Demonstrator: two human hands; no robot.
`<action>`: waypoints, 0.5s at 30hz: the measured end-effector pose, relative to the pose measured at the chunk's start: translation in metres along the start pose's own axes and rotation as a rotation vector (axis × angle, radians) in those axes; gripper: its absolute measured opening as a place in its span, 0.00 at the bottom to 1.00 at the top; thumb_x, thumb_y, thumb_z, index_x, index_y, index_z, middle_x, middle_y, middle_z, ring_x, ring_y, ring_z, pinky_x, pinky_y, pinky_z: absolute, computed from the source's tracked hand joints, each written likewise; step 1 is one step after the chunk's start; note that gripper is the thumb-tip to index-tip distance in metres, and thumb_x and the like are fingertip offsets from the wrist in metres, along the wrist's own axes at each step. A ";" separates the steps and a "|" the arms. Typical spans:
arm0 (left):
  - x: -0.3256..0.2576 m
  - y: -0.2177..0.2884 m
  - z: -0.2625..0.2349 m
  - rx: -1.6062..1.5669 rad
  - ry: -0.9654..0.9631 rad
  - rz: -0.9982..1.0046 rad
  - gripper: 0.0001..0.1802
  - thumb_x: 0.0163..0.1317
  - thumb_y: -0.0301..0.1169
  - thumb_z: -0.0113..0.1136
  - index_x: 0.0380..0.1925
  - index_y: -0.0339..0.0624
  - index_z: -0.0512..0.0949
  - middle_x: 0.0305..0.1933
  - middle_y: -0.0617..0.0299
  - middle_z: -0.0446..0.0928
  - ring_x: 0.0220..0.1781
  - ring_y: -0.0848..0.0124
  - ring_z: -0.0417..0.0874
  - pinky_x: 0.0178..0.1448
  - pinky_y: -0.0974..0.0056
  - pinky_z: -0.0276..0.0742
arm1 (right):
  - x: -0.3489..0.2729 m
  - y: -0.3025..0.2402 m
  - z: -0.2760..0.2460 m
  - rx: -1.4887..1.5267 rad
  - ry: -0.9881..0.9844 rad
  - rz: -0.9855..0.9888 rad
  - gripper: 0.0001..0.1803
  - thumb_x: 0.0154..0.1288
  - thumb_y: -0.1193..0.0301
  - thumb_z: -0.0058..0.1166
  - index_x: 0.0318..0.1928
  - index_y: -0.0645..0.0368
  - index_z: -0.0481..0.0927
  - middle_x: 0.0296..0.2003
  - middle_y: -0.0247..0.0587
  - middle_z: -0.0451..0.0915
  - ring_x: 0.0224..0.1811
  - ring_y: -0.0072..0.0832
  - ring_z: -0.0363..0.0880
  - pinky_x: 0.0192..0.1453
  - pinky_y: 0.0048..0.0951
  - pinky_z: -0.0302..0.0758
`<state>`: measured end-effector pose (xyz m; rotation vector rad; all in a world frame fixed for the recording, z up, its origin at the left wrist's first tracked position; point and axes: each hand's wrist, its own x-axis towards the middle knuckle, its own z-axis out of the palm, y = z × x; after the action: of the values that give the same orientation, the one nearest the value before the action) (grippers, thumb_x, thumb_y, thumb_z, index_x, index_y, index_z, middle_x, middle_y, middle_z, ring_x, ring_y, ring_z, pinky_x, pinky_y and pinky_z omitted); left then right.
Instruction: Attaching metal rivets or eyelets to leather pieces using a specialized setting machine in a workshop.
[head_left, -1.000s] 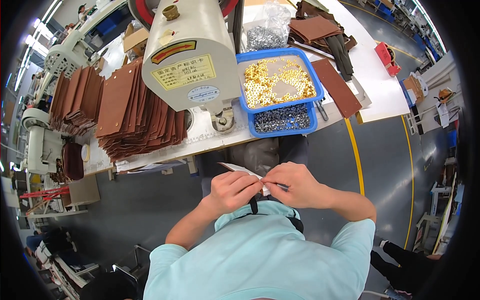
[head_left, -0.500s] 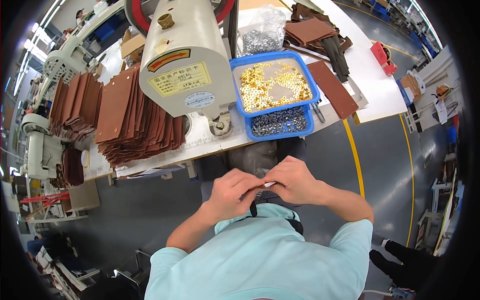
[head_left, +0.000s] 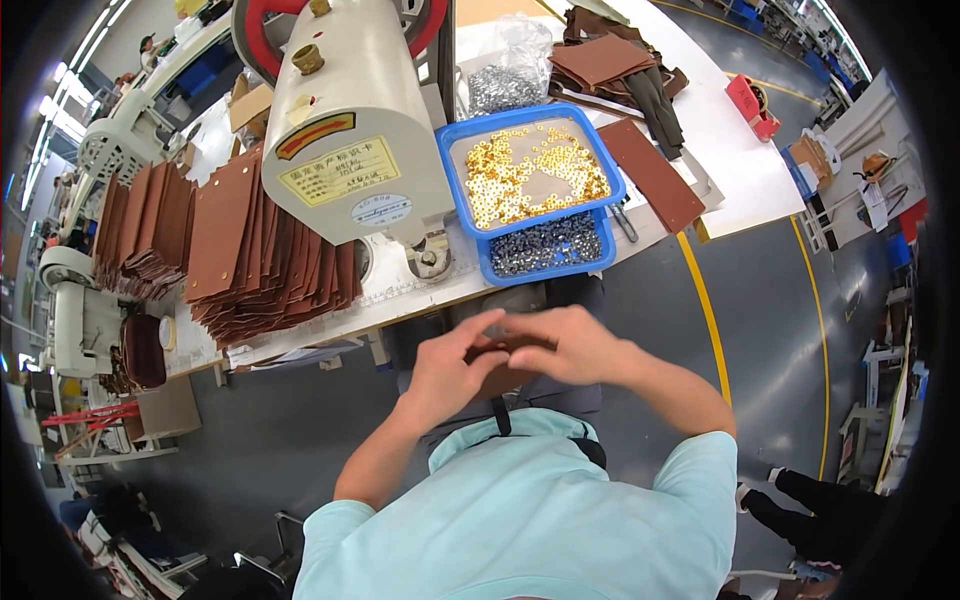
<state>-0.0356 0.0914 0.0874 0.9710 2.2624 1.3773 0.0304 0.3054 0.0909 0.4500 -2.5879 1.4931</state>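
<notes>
In front of my chest, my left hand (head_left: 447,365) and my right hand (head_left: 578,346) come together over a brown leather piece (head_left: 500,383). Both hands curl round its edges, fingertips almost meeting on the far side and thumbs on the near side. Most of the piece is hidden by the hands and by shadow. Just beyond them, at the table edge, is a blue tray (head_left: 612,205) of small gold ring-shaped eyelets (head_left: 490,190). It rests on a lower blue tray (head_left: 497,279) of dark silvery metal parts (head_left: 545,247).
A pale press machine (head_left: 335,120) with a red-rimmed wheel stands on the white table (head_left: 765,190). Brown leather panels (head_left: 235,235) are stacked at its left. A long brown panel (head_left: 652,175), a bag of metal parts (head_left: 505,85) and dark straps lie right and behind.
My fingers have shifted from a tight pinch near a small white thing to a wider hold. The white thing no longer shows, and more of the brown leather shows. The view has shifted slightly.
</notes>
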 end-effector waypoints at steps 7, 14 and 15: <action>0.000 -0.009 -0.019 -0.365 0.103 -0.195 0.25 0.64 0.17 0.60 0.62 0.42 0.73 0.54 0.58 0.81 0.48 0.76 0.83 0.53 0.67 0.80 | 0.030 0.073 -0.076 -0.122 0.319 0.359 0.13 0.65 0.76 0.64 0.49 0.66 0.86 0.38 0.41 0.89 0.38 0.23 0.86 0.45 0.26 0.81; -0.002 -0.003 -0.024 0.018 -0.081 -0.077 0.19 0.62 0.17 0.61 0.53 0.41 0.81 0.53 0.61 0.81 0.45 0.71 0.84 0.50 0.66 0.80 | 0.087 0.131 -0.115 -0.470 0.305 0.443 0.10 0.55 0.74 0.67 0.40 0.58 0.91 0.34 0.47 0.89 0.37 0.37 0.89 0.46 0.34 0.83; -0.003 -0.005 -0.021 -0.019 -0.054 -0.092 0.16 0.62 0.18 0.62 0.50 0.40 0.83 0.53 0.61 0.82 0.44 0.73 0.83 0.49 0.67 0.79 | 0.093 0.137 -0.114 -0.475 0.241 0.433 0.10 0.54 0.74 0.68 0.39 0.57 0.91 0.33 0.46 0.89 0.36 0.37 0.89 0.46 0.35 0.83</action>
<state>-0.0478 0.0743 0.0929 0.8766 2.2216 1.3156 -0.1054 0.4498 0.0589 -0.3384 -2.8120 0.8809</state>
